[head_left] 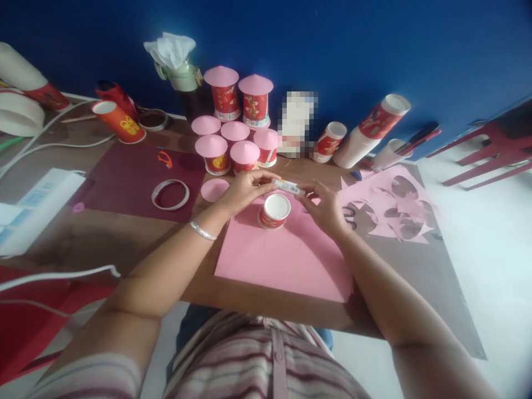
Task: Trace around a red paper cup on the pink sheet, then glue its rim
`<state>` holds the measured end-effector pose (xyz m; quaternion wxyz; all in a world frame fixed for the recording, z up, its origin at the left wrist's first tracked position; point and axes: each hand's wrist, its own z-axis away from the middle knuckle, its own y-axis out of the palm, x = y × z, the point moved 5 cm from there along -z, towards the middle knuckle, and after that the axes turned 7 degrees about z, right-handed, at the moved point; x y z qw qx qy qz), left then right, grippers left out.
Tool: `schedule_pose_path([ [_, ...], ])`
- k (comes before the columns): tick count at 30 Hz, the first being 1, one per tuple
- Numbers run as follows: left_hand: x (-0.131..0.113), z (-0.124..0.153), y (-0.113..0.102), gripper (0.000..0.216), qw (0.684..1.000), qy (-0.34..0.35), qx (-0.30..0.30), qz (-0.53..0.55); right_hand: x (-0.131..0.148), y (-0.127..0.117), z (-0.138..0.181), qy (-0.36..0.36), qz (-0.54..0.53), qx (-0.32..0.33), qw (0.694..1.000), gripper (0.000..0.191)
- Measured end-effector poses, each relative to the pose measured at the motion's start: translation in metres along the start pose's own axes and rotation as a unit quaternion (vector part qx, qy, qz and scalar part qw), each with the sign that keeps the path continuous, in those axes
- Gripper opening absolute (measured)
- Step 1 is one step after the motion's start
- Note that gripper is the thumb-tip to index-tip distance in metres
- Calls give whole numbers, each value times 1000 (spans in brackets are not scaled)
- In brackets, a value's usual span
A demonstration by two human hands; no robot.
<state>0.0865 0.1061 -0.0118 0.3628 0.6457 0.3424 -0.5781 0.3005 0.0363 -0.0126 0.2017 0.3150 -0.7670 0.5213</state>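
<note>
Both my hands hold a small white tube, like a glue stick (286, 186), just above an upright red paper cup (275, 211). My left hand (245, 191) pinches the tube's left end. My right hand (324, 208) grips its right end with curled fingers. The cup stands open-topped on a pink paper sheet (286, 257) on the wooden table (137, 244). A loose pink paper disc (214, 189) lies just left of my left hand.
Several red cups with pink cone lids (236, 141) stand behind my hands. A tape ring (170, 194) lies on a maroon sheet (124, 180). Cut pink paper scraps (394, 208) lie right. Stacked cups (369, 130) lean at back right. Cables and a white box (37, 208) sit left.
</note>
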Motion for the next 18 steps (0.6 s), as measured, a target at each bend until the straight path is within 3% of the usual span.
schedule_pose_path([
  [5, -3, 14, -10, 43, 997, 36, -44, -47, -5, -2, 6, -118, 180, -12, 977, 17],
  [9, -8, 31, -9, 27, 1000, 14, 20, -15, -4, 1, 14, -148, 234, -12, 961, 17],
  [13, -12, 42, -9, 41, 995, 41, 95, -1, 6, 0, 17, -156, 247, -22, 956, 19],
  [18, 6, 43, -12, 37, 996, 26, 87, -19, 16, -2, 19, -203, 252, -32, 946, 17],
])
